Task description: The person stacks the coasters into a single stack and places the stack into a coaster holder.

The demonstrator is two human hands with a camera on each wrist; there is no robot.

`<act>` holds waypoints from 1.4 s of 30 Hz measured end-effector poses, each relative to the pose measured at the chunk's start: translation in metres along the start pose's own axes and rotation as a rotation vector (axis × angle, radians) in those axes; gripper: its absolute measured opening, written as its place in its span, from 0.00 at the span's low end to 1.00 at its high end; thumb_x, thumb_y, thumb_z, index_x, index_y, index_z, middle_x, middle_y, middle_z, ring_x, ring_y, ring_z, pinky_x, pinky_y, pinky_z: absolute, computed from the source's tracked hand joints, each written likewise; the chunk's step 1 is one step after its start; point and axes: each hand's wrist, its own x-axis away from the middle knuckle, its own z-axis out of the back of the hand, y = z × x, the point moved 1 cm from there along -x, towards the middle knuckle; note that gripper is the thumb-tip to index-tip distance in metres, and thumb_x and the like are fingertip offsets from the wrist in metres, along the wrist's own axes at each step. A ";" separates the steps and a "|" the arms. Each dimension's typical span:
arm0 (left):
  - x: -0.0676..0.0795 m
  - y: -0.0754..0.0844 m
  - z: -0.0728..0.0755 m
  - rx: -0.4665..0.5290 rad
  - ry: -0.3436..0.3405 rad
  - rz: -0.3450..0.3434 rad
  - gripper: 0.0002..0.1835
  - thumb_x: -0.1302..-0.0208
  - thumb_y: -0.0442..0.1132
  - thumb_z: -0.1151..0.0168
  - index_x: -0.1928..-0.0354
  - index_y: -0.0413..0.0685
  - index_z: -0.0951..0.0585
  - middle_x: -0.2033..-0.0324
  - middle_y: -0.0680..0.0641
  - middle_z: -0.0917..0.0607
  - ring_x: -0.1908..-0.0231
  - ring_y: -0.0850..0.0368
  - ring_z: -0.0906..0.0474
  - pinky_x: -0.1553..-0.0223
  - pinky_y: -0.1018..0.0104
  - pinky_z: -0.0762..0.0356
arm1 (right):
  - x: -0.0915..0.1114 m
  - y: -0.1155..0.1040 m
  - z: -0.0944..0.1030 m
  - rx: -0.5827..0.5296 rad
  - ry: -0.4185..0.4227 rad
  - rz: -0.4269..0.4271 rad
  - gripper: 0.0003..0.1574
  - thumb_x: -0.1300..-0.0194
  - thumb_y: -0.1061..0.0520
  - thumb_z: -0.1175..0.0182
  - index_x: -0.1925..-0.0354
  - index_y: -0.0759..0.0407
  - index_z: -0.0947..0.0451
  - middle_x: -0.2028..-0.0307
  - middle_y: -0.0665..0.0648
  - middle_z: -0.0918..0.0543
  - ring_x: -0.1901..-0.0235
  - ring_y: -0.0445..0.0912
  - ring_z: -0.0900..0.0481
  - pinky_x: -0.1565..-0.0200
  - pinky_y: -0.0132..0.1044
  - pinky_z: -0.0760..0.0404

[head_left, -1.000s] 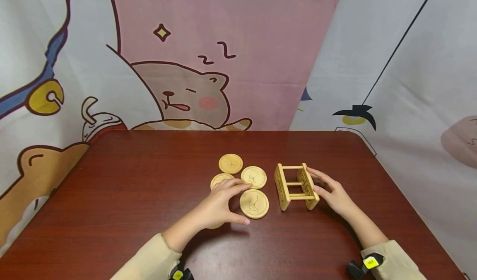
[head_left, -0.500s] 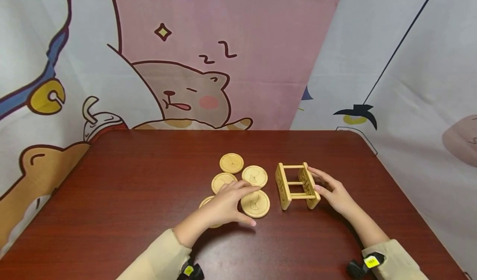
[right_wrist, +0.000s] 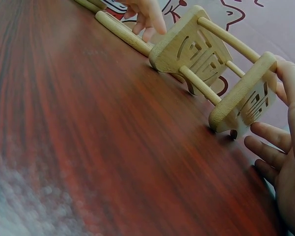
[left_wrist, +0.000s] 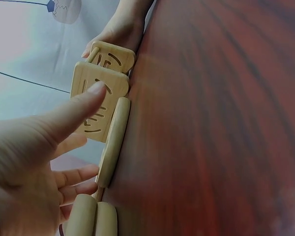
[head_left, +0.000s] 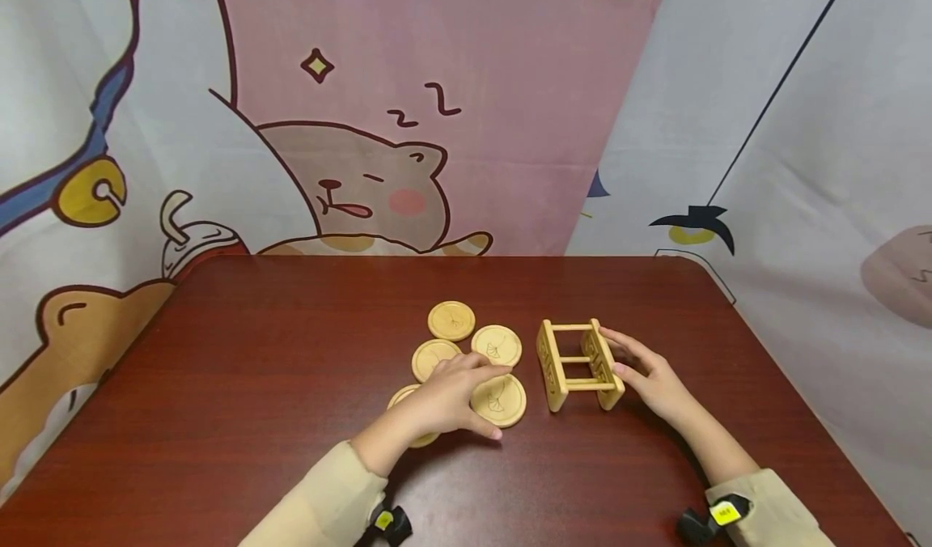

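Note:
My left hand [head_left: 450, 401] hovers with spread, relaxed fingers over a round wooden coaster [head_left: 502, 403] engraved with a ginkgo leaf. Its thumb and forefinger reach past either side of that coaster, which lies flat on the table. In the left wrist view, the fingertips come right up to the coaster's edge [left_wrist: 115, 140]. To the right stands a wooden coaster holder [head_left: 551, 369], two slotted side panels joined by rods. My right hand [head_left: 655, 379] rests its thumb and fingers against the right panel; in the right wrist view, the fingers [right_wrist: 268, 150] are extended beside the holder [right_wrist: 171, 55].
More wooden coasters lie left of the holder: one at the back [head_left: 451, 320], one nearer the holder [head_left: 497, 343], one behind my left hand [head_left: 429, 356] and one partly under my left wrist [head_left: 403, 396]. A cartoon cloth [head_left: 524, 110] hangs behind the brown table [head_left: 255, 369].
My left hand has moved right, from beside the nearest coaster to over it, uncovering more of the coasters on the left. The right hand and the holder have stayed in place.

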 end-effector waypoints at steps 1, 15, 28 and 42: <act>0.000 0.000 0.000 -0.004 -0.003 0.003 0.47 0.60 0.56 0.23 0.34 0.55 0.28 0.49 0.53 0.26 0.49 0.56 0.32 0.47 0.57 0.39 | 0.000 0.000 0.000 0.003 0.000 -0.002 0.31 0.33 0.70 0.47 0.33 0.63 0.36 0.44 0.69 0.26 0.47 0.36 0.27 0.51 0.25 0.31; -0.004 -0.001 -0.002 -0.063 -0.024 0.034 0.44 0.60 0.54 0.22 0.36 0.55 0.26 0.48 0.52 0.26 0.51 0.56 0.32 0.49 0.59 0.38 | 0.000 0.001 0.000 -0.010 0.005 0.001 0.31 0.33 0.71 0.47 0.33 0.64 0.36 0.45 0.67 0.25 0.47 0.36 0.27 0.51 0.25 0.31; -0.005 -0.003 -0.006 -0.077 -0.020 0.044 0.44 0.59 0.52 0.22 0.36 0.51 0.25 0.49 0.52 0.27 0.51 0.57 0.33 0.49 0.60 0.39 | -0.001 0.001 -0.001 -0.016 0.003 0.010 0.31 0.34 0.71 0.47 0.33 0.65 0.36 0.46 0.70 0.25 0.48 0.35 0.27 0.52 0.25 0.30; -0.005 -0.002 -0.008 -0.071 0.025 0.006 0.38 0.53 0.52 0.26 0.38 0.48 0.24 0.50 0.51 0.24 0.49 0.55 0.32 0.49 0.57 0.38 | 0.000 0.002 0.000 -0.012 0.001 -0.002 0.31 0.33 0.70 0.47 0.33 0.63 0.36 0.46 0.70 0.25 0.48 0.35 0.27 0.53 0.25 0.30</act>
